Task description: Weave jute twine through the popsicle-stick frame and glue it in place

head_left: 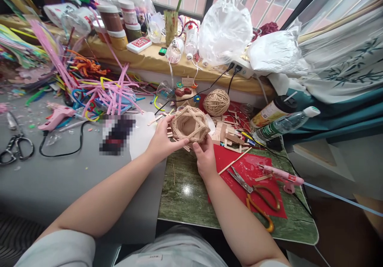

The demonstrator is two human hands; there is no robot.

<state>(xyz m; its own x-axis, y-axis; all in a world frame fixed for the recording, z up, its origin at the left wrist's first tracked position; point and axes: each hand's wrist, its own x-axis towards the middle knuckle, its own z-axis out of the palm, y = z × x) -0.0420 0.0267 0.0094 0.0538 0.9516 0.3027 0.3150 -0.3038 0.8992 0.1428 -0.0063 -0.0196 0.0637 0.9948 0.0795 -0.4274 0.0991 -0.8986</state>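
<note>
Between my two hands is a small basket wound from brown twine (191, 117), its hollow opening turned toward me. My left hand (164, 137) grips its left side, thumb along the lower rim. On the lower right, my right hand (206, 155) holds the rim with thumb and fingers; some fingertips are hidden behind the basket. Just behind it lies a ball of twine (217, 102). Wooden craft sticks (231, 137) are scattered to the right of the basket. Scissors with orange handles (251, 189) rest on a red sheet (221, 159) near my right forearm.
A pink glue gun (284, 176) lies at the right table edge, another glue gun (58, 115) at left beside black-handled scissors (18, 145). Pink pipe cleaners (110, 93) pile up at back left. A water bottle (284, 123) leans at right. Paint jars (110, 18) line the sill.
</note>
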